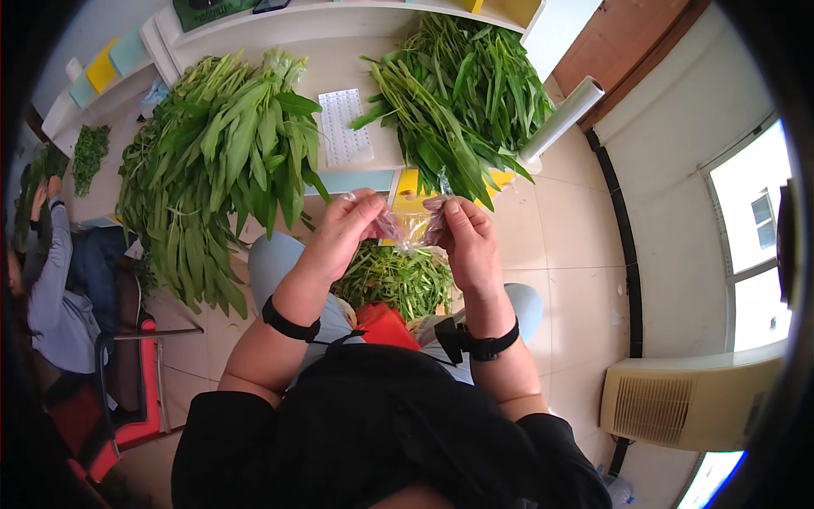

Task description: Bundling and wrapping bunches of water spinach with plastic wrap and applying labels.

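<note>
Colourless film (413, 232), green leaf bunches (229, 148), white row-patterned sheet (346, 129)

Each grip (342, 233) (475, 246) pinching plastic (413, 234) (clear), greens (233, 157)

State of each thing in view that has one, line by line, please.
Left hand: pinching clear plastic
Right hand: pinching it too
Clear plastic: crumpled, between both hands
Left greens: heaped, hanging over the desk edge
Right greens: heaped on the desk
Printed sheet: lying flat
Clear roll: wound, hollow end showing
Lower greens: loosely piled
Red chair: occupied
</note>
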`<state>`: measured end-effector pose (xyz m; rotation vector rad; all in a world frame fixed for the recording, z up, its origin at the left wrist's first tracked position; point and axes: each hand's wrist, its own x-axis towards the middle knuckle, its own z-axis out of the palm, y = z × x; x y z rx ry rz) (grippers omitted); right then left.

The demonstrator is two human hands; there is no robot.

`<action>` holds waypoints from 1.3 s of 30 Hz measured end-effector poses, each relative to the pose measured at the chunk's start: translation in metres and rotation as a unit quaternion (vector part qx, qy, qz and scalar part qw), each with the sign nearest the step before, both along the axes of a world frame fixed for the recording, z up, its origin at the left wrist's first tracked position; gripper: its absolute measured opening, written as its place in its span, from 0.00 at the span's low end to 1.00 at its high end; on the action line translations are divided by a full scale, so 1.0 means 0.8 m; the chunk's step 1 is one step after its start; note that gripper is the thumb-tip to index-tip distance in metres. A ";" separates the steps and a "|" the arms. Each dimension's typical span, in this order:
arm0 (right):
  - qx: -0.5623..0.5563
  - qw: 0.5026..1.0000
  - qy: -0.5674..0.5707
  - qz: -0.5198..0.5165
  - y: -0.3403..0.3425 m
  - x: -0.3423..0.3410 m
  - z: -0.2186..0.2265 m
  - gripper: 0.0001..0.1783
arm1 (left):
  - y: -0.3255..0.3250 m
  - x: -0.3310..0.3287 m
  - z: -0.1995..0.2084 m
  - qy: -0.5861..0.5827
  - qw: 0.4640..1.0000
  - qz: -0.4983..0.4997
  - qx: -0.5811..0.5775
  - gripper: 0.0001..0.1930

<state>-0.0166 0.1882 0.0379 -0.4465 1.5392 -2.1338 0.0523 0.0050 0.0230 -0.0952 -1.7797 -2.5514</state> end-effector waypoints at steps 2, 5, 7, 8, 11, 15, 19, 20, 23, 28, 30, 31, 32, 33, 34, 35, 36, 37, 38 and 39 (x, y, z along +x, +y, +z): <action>-0.023 0.999 -0.021 -0.044 -0.004 0.006 0.001 0.16 | 0.012 -0.003 0.001 0.008 0.989 0.097 0.112 0.15; -0.039 0.998 0.005 -0.055 -0.008 0.009 -0.007 0.15 | 0.029 -0.009 0.011 0.015 0.966 0.188 0.179 0.15; -0.041 0.997 -0.003 -0.072 -0.011 0.015 -0.003 0.14 | 0.022 -0.009 0.005 0.005 0.965 0.138 0.223 0.14; -0.059 0.994 -0.015 -0.088 -0.011 0.016 -0.004 0.13 | 0.026 -0.010 0.004 0.010 0.965 0.159 0.208 0.11; -0.076 0.988 -0.011 -0.132 -0.005 0.013 -0.005 0.12 | 0.023 -0.005 0.008 0.003 0.974 0.181 0.139 0.09; -0.081 0.984 0.020 -0.160 0.002 0.013 -0.006 0.12 | 0.018 -0.001 -0.002 0.013 0.957 0.261 0.123 0.09; -0.096 0.980 0.022 -0.172 0.005 0.015 -0.004 0.12 | 0.008 0.000 -0.011 0.025 0.946 0.299 0.123 0.10; -0.086 0.980 0.036 -0.175 0.007 0.014 -0.005 0.11 | 0.004 0.000 -0.012 0.028 0.948 0.295 0.115 0.10; -0.055 0.988 0.027 -0.144 0.010 0.012 -0.007 0.11 | -0.004 0.002 -0.013 0.040 0.956 0.268 0.114 0.11; -0.040 0.992 0.035 -0.113 0.019 0.010 -0.003 0.11 | -0.010 0.003 -0.020 0.041 0.968 0.227 0.101 0.11; -0.063 0.990 0.028 -0.120 0.024 0.009 0.004 0.12 | -0.010 0.004 -0.022 0.031 0.979 0.194 0.055 0.12; -0.085 0.988 0.021 -0.128 0.026 0.010 0.007 0.12 | -0.007 0.003 -0.021 0.004 0.982 0.187 0.024 0.11; -0.084 0.988 0.020 -0.128 0.027 0.010 0.009 0.12 | -0.005 0.002 -0.021 -0.022 0.983 0.181 -0.007 0.10; -0.073 0.987 0.040 -0.138 0.027 0.011 0.011 0.13 | -0.003 0.001 -0.020 -0.023 0.983 0.182 -0.006 0.10; -0.061 0.985 0.061 -0.148 0.027 0.011 0.014 0.14 | -0.001 0.000 -0.020 -0.019 0.975 0.219 0.017 0.10; -0.050 0.983 0.082 -0.157 0.027 0.011 0.015 0.14 | 0.000 -0.001 -0.021 -0.016 0.965 0.257 0.041 0.09; -0.041 0.982 0.103 -0.151 0.028 0.011 0.015 0.15 | -0.001 -0.001 -0.021 -0.017 0.965 0.258 0.042 0.09; -0.039 0.983 0.102 -0.149 0.029 0.012 0.015 0.15 | -0.002 -0.003 -0.021 -0.006 0.962 0.271 0.039 0.09; -0.038 0.981 0.106 -0.161 0.031 0.011 0.015 0.15 | -0.003 -0.005 -0.022 0.005 0.958 0.283 0.036 0.09; -0.039 0.978 0.110 -0.171 0.032 0.011 0.016 0.15 | -0.004 -0.006 -0.022 0.004 0.958 0.285 0.036 0.09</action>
